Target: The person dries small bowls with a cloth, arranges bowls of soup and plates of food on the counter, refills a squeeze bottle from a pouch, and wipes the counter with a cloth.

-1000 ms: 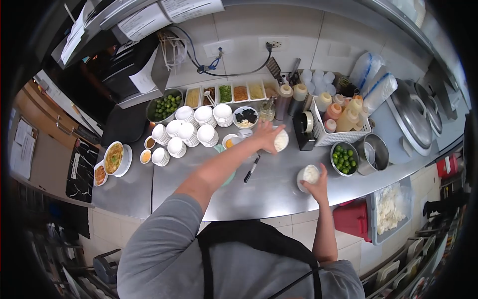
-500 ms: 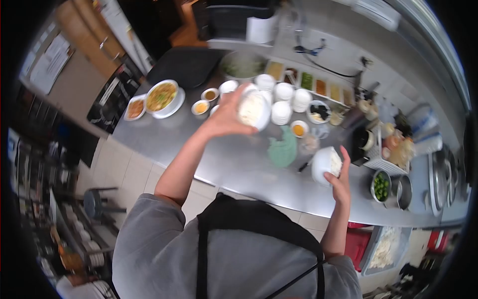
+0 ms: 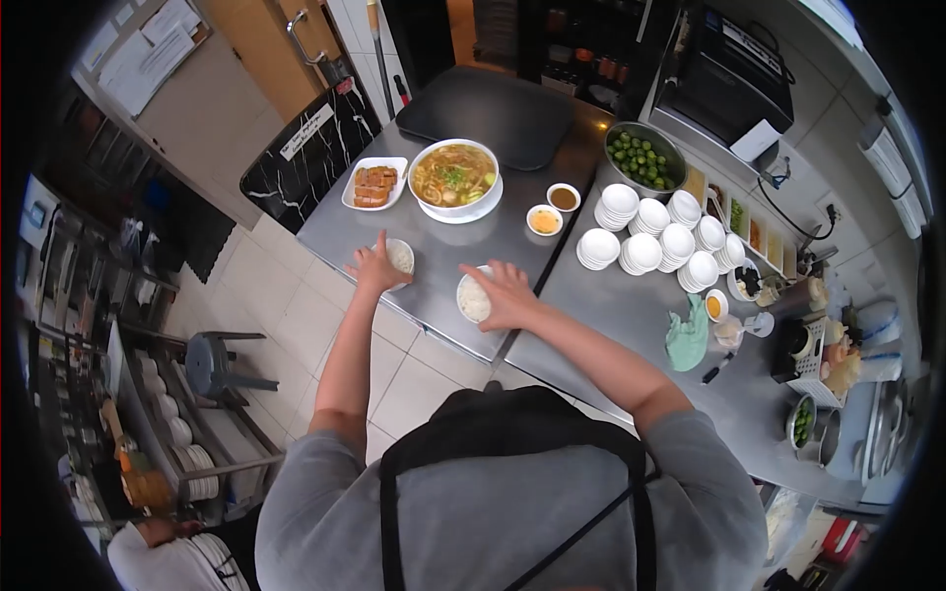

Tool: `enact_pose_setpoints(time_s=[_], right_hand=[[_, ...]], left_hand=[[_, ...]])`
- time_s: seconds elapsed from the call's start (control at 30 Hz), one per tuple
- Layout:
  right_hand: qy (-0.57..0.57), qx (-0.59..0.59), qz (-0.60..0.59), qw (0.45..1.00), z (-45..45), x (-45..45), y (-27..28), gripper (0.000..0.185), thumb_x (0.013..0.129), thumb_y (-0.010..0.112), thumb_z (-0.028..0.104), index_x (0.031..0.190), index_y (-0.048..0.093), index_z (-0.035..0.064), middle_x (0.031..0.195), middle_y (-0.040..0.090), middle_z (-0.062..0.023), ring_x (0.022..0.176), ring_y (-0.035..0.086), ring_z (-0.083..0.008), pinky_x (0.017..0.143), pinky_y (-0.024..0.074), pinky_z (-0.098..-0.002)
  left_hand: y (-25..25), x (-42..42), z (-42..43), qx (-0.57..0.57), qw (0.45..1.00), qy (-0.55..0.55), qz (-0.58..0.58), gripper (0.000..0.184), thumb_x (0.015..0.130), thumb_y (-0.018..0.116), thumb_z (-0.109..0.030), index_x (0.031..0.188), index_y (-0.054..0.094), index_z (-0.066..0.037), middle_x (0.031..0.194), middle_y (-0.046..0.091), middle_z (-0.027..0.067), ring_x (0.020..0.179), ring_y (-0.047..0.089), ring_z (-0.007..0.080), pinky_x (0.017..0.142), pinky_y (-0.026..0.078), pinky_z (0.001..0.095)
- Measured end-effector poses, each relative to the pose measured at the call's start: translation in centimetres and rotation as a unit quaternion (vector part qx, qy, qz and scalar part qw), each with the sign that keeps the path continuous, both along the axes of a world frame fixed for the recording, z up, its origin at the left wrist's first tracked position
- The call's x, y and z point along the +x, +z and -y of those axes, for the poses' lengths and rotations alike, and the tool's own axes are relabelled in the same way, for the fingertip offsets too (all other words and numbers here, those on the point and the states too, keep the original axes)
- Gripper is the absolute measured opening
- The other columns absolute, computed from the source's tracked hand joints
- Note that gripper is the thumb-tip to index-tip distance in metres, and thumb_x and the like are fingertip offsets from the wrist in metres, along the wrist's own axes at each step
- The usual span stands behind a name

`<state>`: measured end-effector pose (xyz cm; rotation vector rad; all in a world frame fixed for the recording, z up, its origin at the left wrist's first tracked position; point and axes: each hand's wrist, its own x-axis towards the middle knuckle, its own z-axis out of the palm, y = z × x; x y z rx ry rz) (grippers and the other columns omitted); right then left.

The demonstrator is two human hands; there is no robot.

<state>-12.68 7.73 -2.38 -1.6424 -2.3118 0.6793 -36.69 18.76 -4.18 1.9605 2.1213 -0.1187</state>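
My left hand [image 3: 377, 268] is curved around the outer side of a small white bowl of rice [image 3: 400, 257] near the front edge of the steel counter. To its right, my right hand [image 3: 505, 295] grips the rim and side of another rice bowl [image 3: 474, 298]. Both bowls are upright, at counter level. Just behind them stand a large bowl of noodle soup [image 3: 454, 177] on a white plate and a square white dish of sliced meat [image 3: 375, 185]. Two small sauce cups, one brown [image 3: 563, 198] and one yellow-orange [image 3: 544, 221], sit farther right.
Stacked white cups [image 3: 642, 253], a steel bowl of green limes [image 3: 645, 158], a green cloth [image 3: 687, 337] and a marker [image 3: 717, 369] lie on the right. A black tray [image 3: 488, 116] is at the back. A stool [image 3: 209, 365] and part of another person [image 3: 168, 561] are at lower left.
The view has swung left. Both hands have carried the rice bowls leftward along the counter and lowered them near the soup bowl.
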Motion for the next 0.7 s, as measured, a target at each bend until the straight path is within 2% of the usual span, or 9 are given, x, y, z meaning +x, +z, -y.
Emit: enact_pose_setpoints(time_s=[0.17,0.27,0.33,0.4,0.43,0.53,0.57,0.63,0.7], right_hand=[[0.067,0.021,-0.021,0.997,-6.7,-5.3,-2.9,0.102,0.049,0.075,0.027,0.135,0.020,0.0249,0.124,0.030,-0.0202,0.115,0.030,-0.0366,0.092,0.0247,-0.0501],[0.067,0.097,-0.016,0.993,-9.1,-7.3,-2.9,0.096,0.056,0.074,0.027,0.135,0.019,0.0251,0.129,0.028,-0.0203,0.120,0.027,-0.0359,0.097,0.0193,-0.0549],[0.030,0.158,0.012,0.987,-9.3,-7.1,-2.8,0.092,0.061,0.072,0.026,0.135,0.018,0.0246,0.131,0.026,-0.0199,0.123,0.025,-0.0353,0.099,0.0160,-0.0567],[0.000,0.218,-0.079,0.973,-7.9,-5.0,-1.6,0.082,0.068,0.069,0.025,0.135,0.021,0.0219,0.134,0.022,-0.0197,0.125,0.022,-0.0350,0.099,0.0152,-0.0596],[-0.035,0.268,-0.096,0.958,-6.6,-3.4,-0.8,0.067,0.069,0.066,0.022,0.128,0.035,0.0162,0.129,0.032,-0.0160,0.119,0.033,-0.0321,0.097,0.0266,-0.0525],[-0.129,0.304,-0.167,0.929,-1.3,4.0,-0.6,0.042,0.073,0.063,0.019,0.113,0.052,0.0111,0.115,0.047,-0.0129,0.108,0.045,-0.0275,0.091,0.0361,-0.0410],[-0.204,0.348,-0.173,0.898,0.9,6.8,-0.3,0.020,0.074,0.060,0.014,0.093,0.061,0.0072,0.095,0.058,-0.0100,0.092,0.053,-0.0254,0.081,0.0416,-0.0358],[-0.380,0.333,-0.082,0.859,5.9,13.3,-1.4,0.012,0.072,0.060,0.010,0.081,0.062,0.0030,0.084,0.059,-0.0106,0.084,0.056,-0.0277,0.077,0.0428,-0.0361],[-0.500,0.265,0.056,0.823,11.3,19.9,-3.8,0.019,0.074,0.059,0.014,0.090,0.061,0.0033,0.095,0.058,-0.0126,0.091,0.054,-0.0284,0.080,0.0422,-0.0374]], left_hand=[[-1.7,-3.0,-4.9,0.028,0.999,-0.009,0.024,0.117,0.043,0.078,-0.044,0.136,0.009,-0.024,0.125,0.035,0.0214,0.121,0.027,0.0356,0.092,0.014,0.0652],[-2.9,-4.3,-7.2,0.138,0.989,-0.003,0.052,0.114,0.046,0.078,-0.045,0.136,0.011,-0.022,0.127,0.034,0.0201,0.120,0.027,0.0359,0.093,0.017,0.0630],[-3.5,-5.9,-8.4,0.255,0.959,-0.055,0.110,0.105,0.051,0.077,-0.043,0.134,0.019,-0.015,0.125,0.038,0.0210,0.118,0.031,0.0372,0.095,0.024,0.0546],[-3.0,-7.2,-8.1,0.308,0.927,-0.140,0.164,0.093,0.056,0.076,-0.039,0.130,0.028,-0.007,0.121,0.041,0.0219,0.116,0.034,0.0377,0.096,0.029,0.0456],[-3.8,-7.9,-7.9,0.338,0.917,-0.151,0.147,0.088,0.058,0.075,-0.038,0.127,0.033,-0.003,0.120,0.042,0.0237,0.114,0.037,0.0374,0.095,0.030,0.0427],[-3.4,-8.3,-4.3,0.313,0.937,-0.121,0.097,0.080,0.059,0.074,-0.039,0.126,0.038,-0.012,0.128,0.033,0.0239,0.119,0.028,0.0401,0.096,0.026,0.0495],[-3.0,-8.3,-3.6,0.318,0.937,-0.126,0.075,0.078,0.059,0.074,-0.039,0.125,0.041,-0.013,0.129,0.031,0.0234,0.120,0.026,0.0406,0.096,0.025,0.0506],[-1.7,-6.9,-2.3,0.331,0.932,-0.133,0.057,0.067,0.062,0.073,-0.036,0.120,0.047,-0.011,0.128,0.034,0.0222,0.119,0.027,0.0404,0.096,0.025,0.0495],[0.2,-4.3,-2.0,0.349,0.915,-0.178,0.099,0.061,0.065,0.072,-0.032,0.117,0.049,-0.010,0.128,0.035,0.0211,0.119,0.028,0.0398,0.096,0.025,0.0485]])
